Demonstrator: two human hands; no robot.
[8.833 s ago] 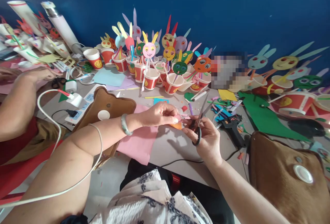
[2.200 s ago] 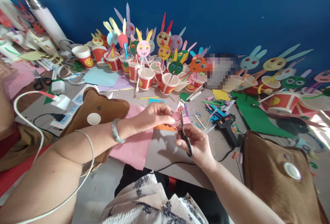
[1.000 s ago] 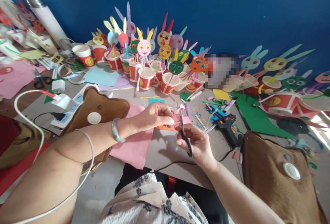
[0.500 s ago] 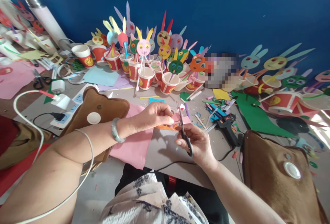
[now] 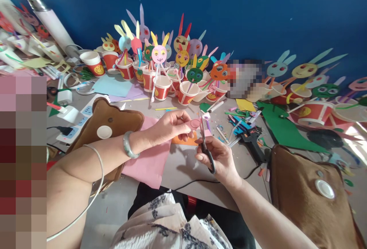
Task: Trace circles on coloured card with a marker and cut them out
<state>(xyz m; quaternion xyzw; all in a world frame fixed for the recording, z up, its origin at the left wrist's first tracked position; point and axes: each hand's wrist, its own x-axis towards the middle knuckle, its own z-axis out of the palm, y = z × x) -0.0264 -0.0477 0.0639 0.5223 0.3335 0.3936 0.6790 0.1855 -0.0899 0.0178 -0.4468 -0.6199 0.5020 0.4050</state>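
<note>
My left hand (image 5: 176, 126) pinches a small piece of pink paper (image 5: 195, 123) with a circle drawn on it. My right hand (image 5: 218, 157) has its thumb and fingers in the black handles of a pair of scissors (image 5: 204, 138), whose blades point up and away from me. The blades stand at the right edge of the pink piece; whether they touch it I cannot tell. Beneath the hands lies an orange strip of paper (image 5: 183, 139). A large pink sheet (image 5: 151, 153) lies under my left wrist.
Paper cups with rabbit-faced figures, such as one cup (image 5: 189, 93), line the back by the blue wall. A black glue gun (image 5: 254, 145) and paper scraps lie at right. Brown cushion-like pouches (image 5: 309, 195) flank me, and a power strip (image 5: 82, 117) is at left.
The pink piece has been turned or raised a little, so its drawn circle shows more clearly beside the blades. The scissors have shifted slightly. A blurred block now covers the left edge.
</note>
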